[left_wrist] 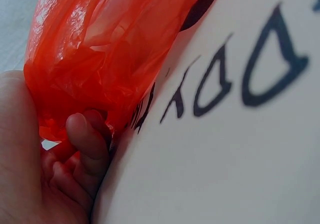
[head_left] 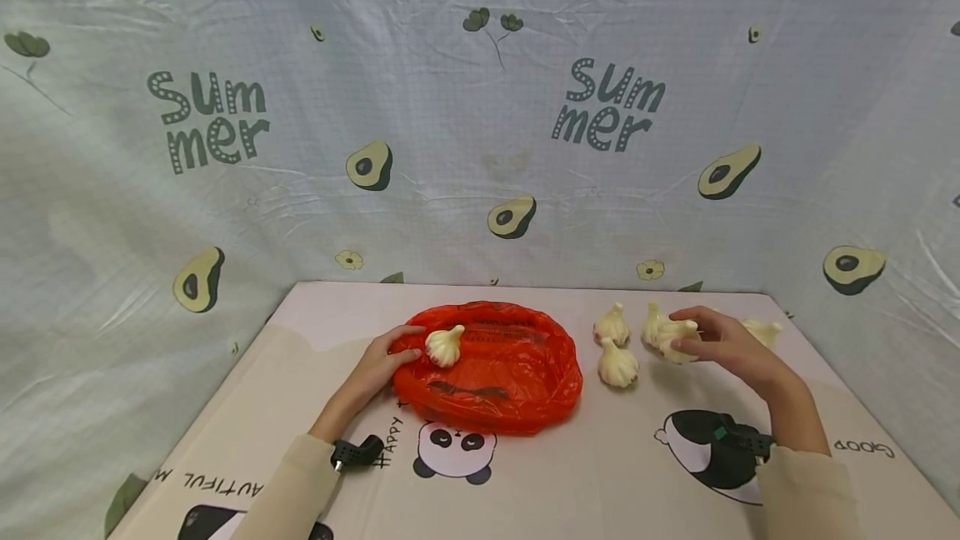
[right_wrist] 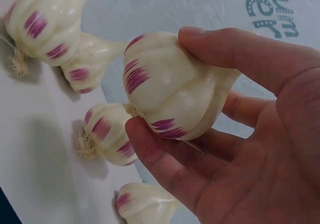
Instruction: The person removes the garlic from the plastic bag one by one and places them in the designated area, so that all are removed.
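Observation:
A red plastic bag [head_left: 510, 357], its mouth spread wide, lies on the table. One garlic bulb [head_left: 444, 347] rests inside near its left rim. My left hand [head_left: 381, 361] holds that left rim; in the left wrist view the thumb and curled fingers [left_wrist: 85, 139] have the red film between them. Off to the right, my right hand [head_left: 723, 344] grips a garlic bulb [right_wrist: 170, 86] between thumb and fingers, raised above the table. Beside it are more bulbs, among them an upper one [head_left: 611, 325] and a nearer one [head_left: 618, 365]. Another bulb [head_left: 763, 332] shows partly behind the right hand.
The table [head_left: 600, 473] has a pale cover printed with pandas and lettering. A hanging cloth [head_left: 435, 107] with avocado prints stands behind the table and along its sides. In the right wrist view, a further bulb [right_wrist: 147, 204] sits below the hand.

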Demonstrator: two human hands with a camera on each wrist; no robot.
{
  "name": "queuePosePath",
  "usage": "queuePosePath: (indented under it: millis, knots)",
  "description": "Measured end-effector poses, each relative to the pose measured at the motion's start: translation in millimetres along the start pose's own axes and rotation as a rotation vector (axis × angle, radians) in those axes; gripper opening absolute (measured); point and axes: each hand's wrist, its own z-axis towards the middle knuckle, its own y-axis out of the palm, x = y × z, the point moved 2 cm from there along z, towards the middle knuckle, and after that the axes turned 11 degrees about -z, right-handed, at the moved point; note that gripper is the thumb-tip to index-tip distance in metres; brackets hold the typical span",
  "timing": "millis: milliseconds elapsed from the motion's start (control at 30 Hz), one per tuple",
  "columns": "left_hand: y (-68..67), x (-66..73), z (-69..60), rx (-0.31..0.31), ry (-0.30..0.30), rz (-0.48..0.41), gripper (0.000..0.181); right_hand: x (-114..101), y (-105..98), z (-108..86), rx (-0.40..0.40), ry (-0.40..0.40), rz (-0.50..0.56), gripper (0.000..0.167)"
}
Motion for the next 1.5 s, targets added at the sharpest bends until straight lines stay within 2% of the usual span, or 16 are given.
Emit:
queuePosePath:
  millis: [900, 1500]
  knots:
    - [-0.3, -0.1, -0.5, -0.007, -0.006, -0.009, 0.044, 23, 8, 1.7, -0.010, 0.023, 0.028, 0.059]
    - [-0.4, -0.5, 0.9, -0.011, -0.009, -0.017, 0.044, 29, 11, 2.8, -0.068, 0.037, 0.080, 0.058]
